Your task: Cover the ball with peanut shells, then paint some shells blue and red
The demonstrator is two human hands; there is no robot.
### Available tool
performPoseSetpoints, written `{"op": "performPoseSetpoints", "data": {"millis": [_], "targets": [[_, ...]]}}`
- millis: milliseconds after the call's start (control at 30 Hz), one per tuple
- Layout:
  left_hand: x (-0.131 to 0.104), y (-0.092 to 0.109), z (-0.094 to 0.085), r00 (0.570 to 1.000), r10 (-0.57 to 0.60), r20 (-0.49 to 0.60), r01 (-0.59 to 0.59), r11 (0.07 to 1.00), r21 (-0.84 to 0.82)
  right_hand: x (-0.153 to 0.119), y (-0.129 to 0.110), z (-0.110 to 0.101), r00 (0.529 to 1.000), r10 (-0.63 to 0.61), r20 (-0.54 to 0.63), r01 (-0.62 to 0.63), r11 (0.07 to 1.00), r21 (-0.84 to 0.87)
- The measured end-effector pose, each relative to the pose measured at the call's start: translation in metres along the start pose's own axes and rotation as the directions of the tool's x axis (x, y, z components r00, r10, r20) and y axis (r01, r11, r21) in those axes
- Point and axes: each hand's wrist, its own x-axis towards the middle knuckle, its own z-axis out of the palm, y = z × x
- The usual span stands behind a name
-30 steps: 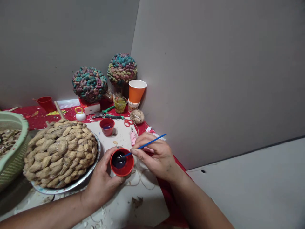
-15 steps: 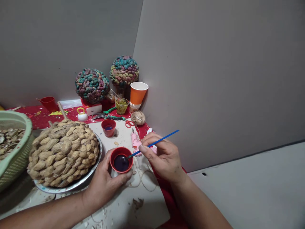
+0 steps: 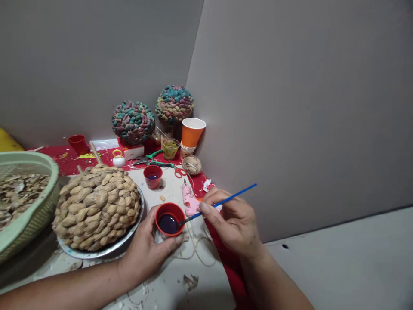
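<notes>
The bare left forearm reaches in from the lower left, rising gently to a fairly straight left wrist. The left hand curves into a wide C, its thumb stretched along the near side, its fingertips mostly hidden. The right forearm, also bare, slants up and leftward from the bottom edge. The right hand, slightly higher, makes a pen-like pinch; the two hands are near each other but apart

left hand: around red cup, dark liquid inside
right hand: pinches blue brush, tip inside cup
peanut ball: sits in shallow basin
</notes>
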Motion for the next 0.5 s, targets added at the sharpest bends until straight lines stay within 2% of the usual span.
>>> {"op": "performPoseSetpoints", "data": {"millis": [100,233,400,500], "targets": [[-0.0005,0.0022,-0.0007,1.0,-0.004,0.002,0.004,1.0,-0.006,-0.0034,-0.0006,-0.0028,0.999,0.014,-0.038,-0.014,1.0,0.021],[-0.0011,0.0042,-0.0017,0.998,-0.055,-0.001,0.055,0.998,-0.042,-0.0055,0.001,-0.0015,0.984,0.115,-0.136,-0.107,0.992,0.066],[-0.0023,0.0047,-0.0039,0.996,-0.087,0.002,0.087,0.99,-0.113,-0.0069,0.0051,-0.0007,0.924,0.281,-0.258,-0.226,0.948,0.223],[-0.0027,0.005,-0.0042,0.996,-0.088,-0.002,0.087,0.987,-0.134,-0.0057,0.0054,-0.0005,0.889,0.391,-0.238,-0.296,0.888,0.352]]}}
